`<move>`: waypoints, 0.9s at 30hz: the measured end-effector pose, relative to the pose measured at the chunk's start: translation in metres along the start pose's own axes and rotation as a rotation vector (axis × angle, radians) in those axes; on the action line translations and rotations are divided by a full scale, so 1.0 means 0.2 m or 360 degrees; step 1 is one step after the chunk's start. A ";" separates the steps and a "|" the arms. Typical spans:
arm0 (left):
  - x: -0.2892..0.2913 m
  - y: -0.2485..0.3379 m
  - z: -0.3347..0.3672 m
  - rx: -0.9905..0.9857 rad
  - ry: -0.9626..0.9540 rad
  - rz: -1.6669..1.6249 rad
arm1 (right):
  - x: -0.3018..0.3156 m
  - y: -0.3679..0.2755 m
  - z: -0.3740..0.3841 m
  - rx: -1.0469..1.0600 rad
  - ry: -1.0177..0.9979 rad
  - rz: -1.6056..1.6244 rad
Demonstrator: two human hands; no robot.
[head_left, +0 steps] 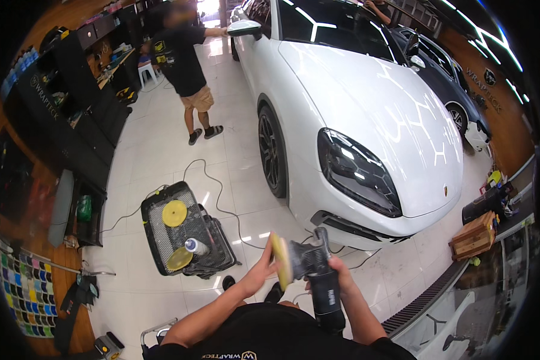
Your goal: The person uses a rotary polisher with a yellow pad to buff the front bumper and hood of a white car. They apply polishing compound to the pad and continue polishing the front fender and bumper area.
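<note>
White car [372, 114] with glossy hood fills centre-right, small crest badge on its nose; dark blue car [475, 111] parked behind. Black cabinet [90, 129] along left, pale lettering and emblem on its side; similar dark lettering and emblem on the wooden wall [499, 129] at right. Row of blue-tinted bottles [21, 66] on top of the cabinet. Co-worker [183, 66] in black shirt with yellow print on back, one hand on the car's side mirror [244, 27]. Swatch board [23, 291] lower left, rows of coloured samples. Black mesh tray cart [147, 231] on the floor left of the car's front: holds two yellow round pads, one [174, 213] at the far end, one [179, 259] at the near end, with a white bottle [199, 247] with blue markings beside the near one, label too small to read. Slatted wooden crate [474, 237] at right. Black polisher [324, 288] held up in front of wearer's chest, light lettering on its body. Right hand [344, 276] clamped around the polisher body. Left hand [261, 273] at the yellow polishing pad [280, 258] on the tool, fingers touching it; cannot tell if they grip. Wearer's black shirt [252, 336] has chest lettering and emblem.
</note>
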State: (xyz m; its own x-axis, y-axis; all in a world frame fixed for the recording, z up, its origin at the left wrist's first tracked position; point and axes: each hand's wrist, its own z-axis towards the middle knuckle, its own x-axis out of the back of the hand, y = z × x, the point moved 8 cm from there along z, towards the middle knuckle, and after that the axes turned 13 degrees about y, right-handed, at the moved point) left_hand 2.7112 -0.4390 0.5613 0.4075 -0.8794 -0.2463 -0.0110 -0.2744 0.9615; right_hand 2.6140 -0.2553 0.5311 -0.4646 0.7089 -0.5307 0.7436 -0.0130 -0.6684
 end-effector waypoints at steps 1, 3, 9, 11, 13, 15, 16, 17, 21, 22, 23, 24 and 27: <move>-0.05 0.12 -0.01 -0.0422 -0.0087 0.0349 | 0.07 0.06 -0.01 -0.0210 0.0024 0.0236; -0.05 0.27 -0.02 -0.0676 -0.0080 0.0590 | 0.16 0.10 -0.02 -0.0192 -0.0030 0.0565; -0.02 0.50 0.12 -0.0843 0.0277 0.0599 | 0.20 0.32 -0.02 -0.0133 -0.0255 0.1063; -0.24 0.34 0.09 -0.0897 0.0159 0.1150 | 0.19 0.43 0.02 -0.0254 -0.0122 0.0950; -0.43 0.11 0.09 -0.0744 0.0007 0.1664 | 0.14 0.50 0.03 -0.0318 -0.0124 0.0992; -0.44 0.03 0.10 -0.0711 -0.0011 0.1637 | 0.13 0.57 0.02 -0.0416 -0.0028 0.1109; -0.46 0.01 0.08 -0.0727 -0.0054 0.1662 | 0.12 0.60 0.00 -0.0371 -0.0013 0.1093; -0.44 0.02 0.06 -0.0806 -0.0044 0.1677 | 0.10 0.62 -0.01 -0.0263 -0.0080 0.1109; -0.35 0.07 -0.14 -0.1027 -0.0509 0.1460 | 0.05 0.73 -0.07 -0.0186 -0.0185 0.1437; -0.25 0.07 -0.16 -0.1026 -0.0511 0.1369 | 0.04 0.76 -0.08 -0.0170 -0.0193 0.1522; -0.14 0.03 -0.21 -0.0963 -0.0569 0.1274 | 0.02 0.79 -0.09 -0.0168 -0.0188 0.1600; 0.00 0.00 -0.21 -0.1000 -0.0594 0.1198 | 0.00 0.81 -0.11 -0.0137 -0.0213 0.1678; 0.72 -0.27 0.05 -0.0413 0.0098 0.1036 | -0.15 0.85 -0.15 0.0061 -0.0449 0.1877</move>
State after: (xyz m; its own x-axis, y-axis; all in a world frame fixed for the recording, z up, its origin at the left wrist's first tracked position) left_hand 2.7617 -0.5541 0.4721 0.4431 -0.8075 0.3894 -0.0551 0.4090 0.9109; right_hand 2.7688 -0.2571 0.4499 0.3963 0.0692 -0.9155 0.7681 -0.5712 0.2893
